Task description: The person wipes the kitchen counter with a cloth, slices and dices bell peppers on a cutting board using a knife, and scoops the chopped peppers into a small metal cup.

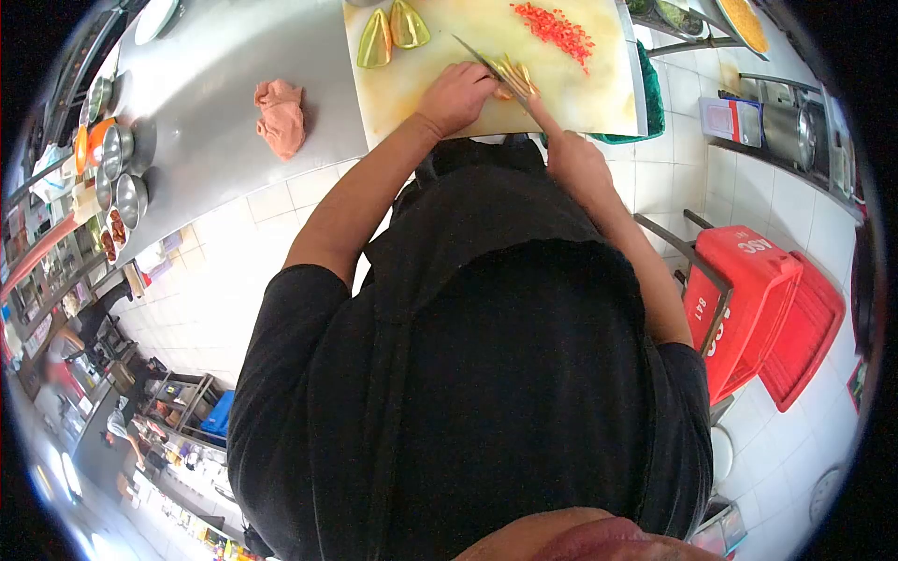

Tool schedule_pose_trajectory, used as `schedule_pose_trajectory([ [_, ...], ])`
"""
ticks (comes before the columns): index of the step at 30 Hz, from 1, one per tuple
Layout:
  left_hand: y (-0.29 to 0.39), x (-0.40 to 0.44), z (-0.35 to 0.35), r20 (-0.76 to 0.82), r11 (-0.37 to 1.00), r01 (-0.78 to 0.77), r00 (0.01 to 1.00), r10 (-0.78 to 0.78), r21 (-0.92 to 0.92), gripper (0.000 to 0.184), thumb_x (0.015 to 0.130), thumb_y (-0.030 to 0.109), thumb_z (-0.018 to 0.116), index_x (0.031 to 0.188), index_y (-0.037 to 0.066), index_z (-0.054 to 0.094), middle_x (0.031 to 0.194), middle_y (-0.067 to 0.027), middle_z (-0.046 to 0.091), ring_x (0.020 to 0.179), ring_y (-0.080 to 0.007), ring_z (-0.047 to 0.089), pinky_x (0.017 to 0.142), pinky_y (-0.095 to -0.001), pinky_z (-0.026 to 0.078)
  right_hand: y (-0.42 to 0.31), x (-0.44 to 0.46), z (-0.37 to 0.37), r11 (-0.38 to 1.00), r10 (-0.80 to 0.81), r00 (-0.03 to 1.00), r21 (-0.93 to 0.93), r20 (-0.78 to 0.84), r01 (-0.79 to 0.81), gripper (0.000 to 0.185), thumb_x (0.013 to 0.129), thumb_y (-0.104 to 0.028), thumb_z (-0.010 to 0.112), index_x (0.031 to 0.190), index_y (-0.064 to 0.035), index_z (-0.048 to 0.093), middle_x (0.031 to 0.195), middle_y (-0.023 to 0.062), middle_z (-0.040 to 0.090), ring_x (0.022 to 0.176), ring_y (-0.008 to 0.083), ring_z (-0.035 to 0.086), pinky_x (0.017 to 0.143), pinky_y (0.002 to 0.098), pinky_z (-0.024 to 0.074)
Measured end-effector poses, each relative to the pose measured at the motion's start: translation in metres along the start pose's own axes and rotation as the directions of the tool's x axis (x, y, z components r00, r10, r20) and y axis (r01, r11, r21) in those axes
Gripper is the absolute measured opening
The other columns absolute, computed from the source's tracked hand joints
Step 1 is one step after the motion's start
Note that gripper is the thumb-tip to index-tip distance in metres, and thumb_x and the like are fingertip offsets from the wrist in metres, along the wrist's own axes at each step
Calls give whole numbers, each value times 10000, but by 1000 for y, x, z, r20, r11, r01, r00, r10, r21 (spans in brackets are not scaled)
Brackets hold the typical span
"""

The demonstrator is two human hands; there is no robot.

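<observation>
My right hand (578, 164) is wrapped round the handle of a kitchen knife (482, 62), whose blade points to the far left across the cutting board (449, 89). Under and beside the blade lie thin green pepper strips (514, 79). The curled fingers of my left hand (458, 96) press on the near ends of these strips, close to the blade; the fingertips are partly hidden. Farther left on the board rest two cut green pepper pieces (391, 35). Finely diced red pepper (557, 33) is heaped at the board's far right.
A crumpled pinkish cloth (281, 118) lies on the steel counter (220, 84) left of the board. Metal bowls (131, 198) line the counter's left edge. A green basket (652, 98) shows beyond the board's right edge. At right stands a red bin (739, 309).
</observation>
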State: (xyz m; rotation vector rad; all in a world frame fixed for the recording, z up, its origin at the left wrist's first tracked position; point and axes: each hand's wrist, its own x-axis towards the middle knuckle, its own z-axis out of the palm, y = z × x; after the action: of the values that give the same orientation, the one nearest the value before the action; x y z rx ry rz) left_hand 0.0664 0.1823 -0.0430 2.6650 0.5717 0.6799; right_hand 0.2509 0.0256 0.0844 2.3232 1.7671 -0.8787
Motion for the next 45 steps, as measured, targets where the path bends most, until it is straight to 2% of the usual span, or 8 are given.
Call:
schedule_pose_trajectory([
  [3,0,-2,-2,-38,999,-26,999,25,-36,185,891,132,605,1048,107,699,1159,-93,662,1116,-328,621,951,-445,496,5,-3,9,1000,-27,1000,3,-4,27,858,906,-12,476,1626,-401,221,954,295,715,869,460,718,771,577,559],
  [6,-2,0,0,84,999,18,996,-16,-26,211,872,122,633,1074,102,689,1152,-91,663,1106,-341,622,945,-444,500,9,10,26,997,-49,999,68,-1,49,865,902,-10,478,1627,-401,214,957,298,715,880,462,719,770,582,557],
  [17,-2,-4,-2,-66,995,-15,998,9,-96,196,848,110,670,1042,99,697,1111,-88,664,1091,-332,627,927,-458,507,1,8,14,997,-41,999,72,-14,42,838,912,-31,491,1622,-397,236,971,295,720,879,476,712,784,585,554],
  [20,-3,-8,0,1,996,-15,1000,15,-86,206,838,105,682,1044,100,700,1092,-83,666,1082,-325,632,937,-453,505,13,32,48,980,-100,987,159,-126,119,822,921,-44,497,1619,-394,240,967,293,720,877,484,710,786,588,553],
  [32,-1,-13,-2,-72,998,-29,997,24,-61,162,833,130,700,993,112,710,1053,-65,674,1055,-293,640,894,-440,501,-2,-8,13,994,-61,998,84,-18,62,777,959,-69,516,1631,-337,231,872,329,684,823,496,682,748,604,517],
  [39,1,-9,-8,10,998,-47,999,48,-38,137,809,135,694,945,124,702,988,-60,656,995,-284,628,894,-430,494,10,25,59,959,-104,986,249,-132,134,766,952,-82,503,1623,-349,247,955,327,699,885,494,698,815,597,538],
  [44,2,-10,-5,-93,1000,-13,996,13,-6,114,840,156,698,943,109,700,969,-73,656,982,-292,625,888,-423,497,21,10,40,924,-107,914,299,-392,237,764,963,-110,548,1632,-316,240,922,318,701,857,487,697,793,592,539],
  [45,2,-11,-5,-100,1000,-4,995,5,6,112,847,161,698,944,105,699,968,-76,656,980,-296,625,884,-424,498,22,2,34,942,-39,938,301,-345,150,752,966,-104,539,1630,-315,256,937,324,697,866,495,692,804,588,538],
])
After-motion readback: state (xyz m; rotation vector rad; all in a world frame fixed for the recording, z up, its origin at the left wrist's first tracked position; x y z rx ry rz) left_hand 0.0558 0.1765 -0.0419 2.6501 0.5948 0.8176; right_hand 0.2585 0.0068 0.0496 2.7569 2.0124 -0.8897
